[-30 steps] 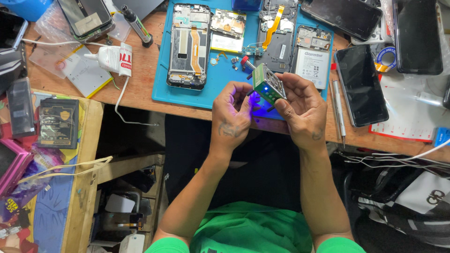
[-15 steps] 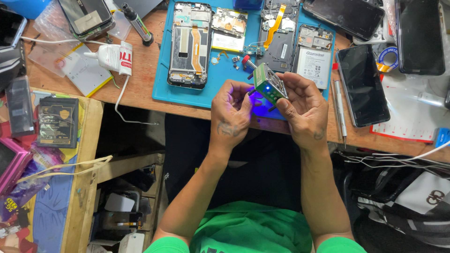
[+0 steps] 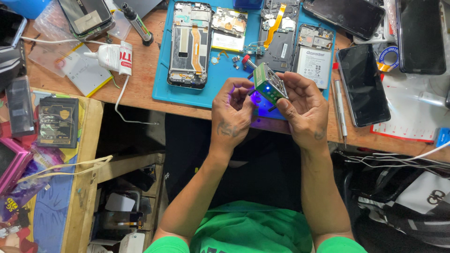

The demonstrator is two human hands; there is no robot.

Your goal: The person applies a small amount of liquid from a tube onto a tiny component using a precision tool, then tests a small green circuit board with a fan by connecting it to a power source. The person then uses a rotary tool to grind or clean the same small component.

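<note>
Hands have barely shifted since a moment ago: the left hand and right hand both pinch a small green circuit board with a blue light, held between them over the near edge of the blue mat. Opened phones lie beyond on the wooden bench; a dark gap opens below the wrists.

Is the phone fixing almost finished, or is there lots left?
Lots left, it seems. Done: the phones on the blue mat are already opened, like the phone frame with its insides showing. In hand: the left hand and right hand hold a small green gadget with a blue light. Left: loose boards and small parts lie unassembled on the mat.
</note>
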